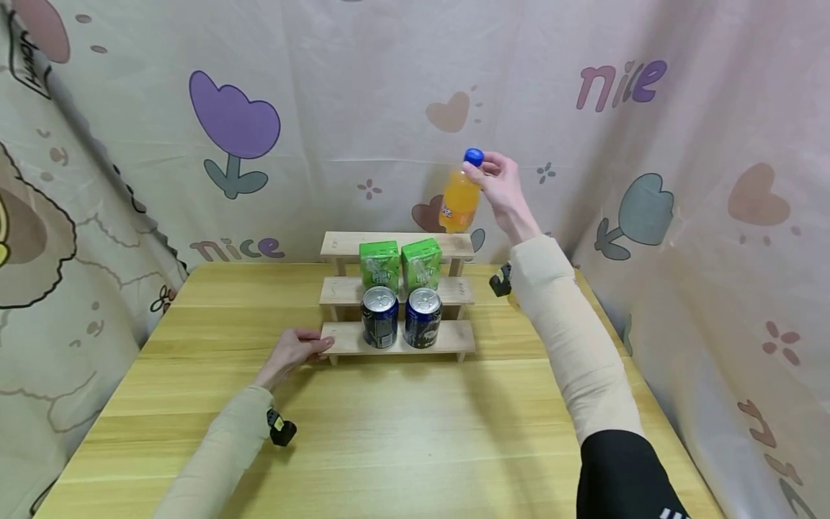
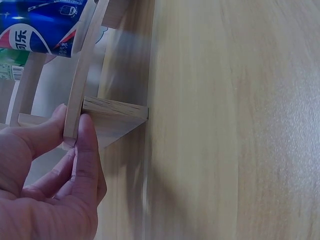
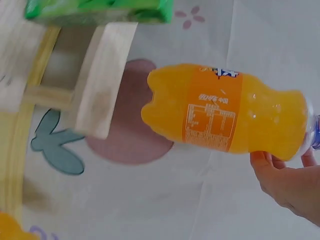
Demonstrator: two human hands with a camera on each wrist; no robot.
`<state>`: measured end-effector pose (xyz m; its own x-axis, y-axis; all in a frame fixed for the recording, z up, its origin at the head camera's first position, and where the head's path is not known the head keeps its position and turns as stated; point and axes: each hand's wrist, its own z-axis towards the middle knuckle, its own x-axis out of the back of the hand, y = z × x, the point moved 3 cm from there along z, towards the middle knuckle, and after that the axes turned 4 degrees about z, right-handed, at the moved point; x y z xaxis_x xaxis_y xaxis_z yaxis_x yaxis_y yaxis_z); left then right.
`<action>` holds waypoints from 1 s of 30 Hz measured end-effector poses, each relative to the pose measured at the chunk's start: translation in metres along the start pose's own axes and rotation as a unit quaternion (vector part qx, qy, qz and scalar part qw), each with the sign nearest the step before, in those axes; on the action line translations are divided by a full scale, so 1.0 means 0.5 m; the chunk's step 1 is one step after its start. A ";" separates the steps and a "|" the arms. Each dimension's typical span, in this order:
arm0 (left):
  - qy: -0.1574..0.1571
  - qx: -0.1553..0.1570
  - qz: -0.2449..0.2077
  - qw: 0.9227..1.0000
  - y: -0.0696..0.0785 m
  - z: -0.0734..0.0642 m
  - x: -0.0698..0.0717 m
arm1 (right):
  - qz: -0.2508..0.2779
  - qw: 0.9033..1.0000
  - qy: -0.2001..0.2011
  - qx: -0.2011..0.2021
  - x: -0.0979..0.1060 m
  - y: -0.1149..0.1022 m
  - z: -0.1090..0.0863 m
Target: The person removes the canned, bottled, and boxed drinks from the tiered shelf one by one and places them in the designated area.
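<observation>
My right hand (image 1: 504, 189) grips a bottle of orange soda (image 1: 459, 203) near its blue cap. The bottle tilts slightly, its base close above the right end of the top step of a three-step wooden rack (image 1: 344, 335). Down at the rack's left, my left hand (image 1: 295, 353) pinches the end of the lowest step; the left wrist view shows thumb and fingers on either side of the board (image 2: 82, 85). Two dark blue cans (image 1: 380, 321) stand on that bottom step. Behind them, two green drink cartons (image 1: 421, 263) sit side by side on the middle step.
The rack stands toward the back of a wood-grain table (image 1: 402, 447). A printed curtain (image 1: 363, 86) hangs close behind and along both sides. Partly hidden by the right sleeve (image 1: 570, 339), an orange object (image 3: 11, 229) appears at the lower left of the right wrist view.
</observation>
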<state>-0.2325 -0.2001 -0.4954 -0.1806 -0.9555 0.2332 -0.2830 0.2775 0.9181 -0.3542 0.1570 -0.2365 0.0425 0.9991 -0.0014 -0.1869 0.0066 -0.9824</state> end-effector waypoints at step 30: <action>0.005 0.007 -0.014 1.000 -0.001 0.007 -0.001 | -0.099 0.987 0.099 -0.082 0.161 0.249 -0.068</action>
<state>-0.2355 -0.1992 -0.4971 -0.1631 -0.9638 0.2108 -0.3014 0.2521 0.9196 -0.3409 0.2370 -0.3654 0.2554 0.9513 0.1725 0.0044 0.1773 -0.9841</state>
